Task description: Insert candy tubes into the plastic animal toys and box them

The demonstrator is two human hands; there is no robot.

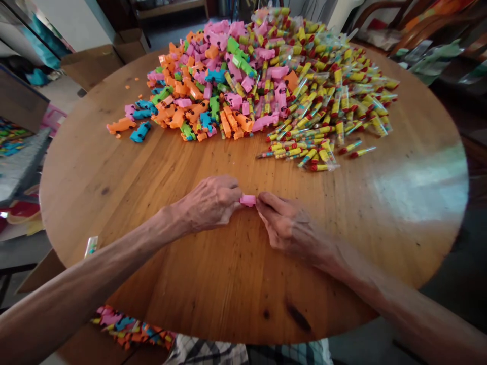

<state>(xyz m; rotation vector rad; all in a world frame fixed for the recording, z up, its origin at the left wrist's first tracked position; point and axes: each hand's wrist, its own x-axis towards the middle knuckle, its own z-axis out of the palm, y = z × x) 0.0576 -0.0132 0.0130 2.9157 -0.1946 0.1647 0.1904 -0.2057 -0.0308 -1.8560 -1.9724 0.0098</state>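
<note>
A small pink toy car (248, 201) is between my two hands, above the near middle of the round wooden table (213, 284). My left hand (216, 201) grips its left end with bent fingers. My right hand (283, 220) pinches its right end between thumb and fingers. Beyond my hands lies a heap of orange, pink, green and blue toy cars (190, 96). To its right, touching it, is a pile of yellow and red tubes in clear wrappers (327, 96).
A small clear packet (91, 246) lies at the table's left edge. Below the near edge, a cardboard box (87, 339) holds colourful toys. Another cardboard box (93, 66) stands behind the table at the left, and wooden chairs (437, 30) at the back right.
</note>
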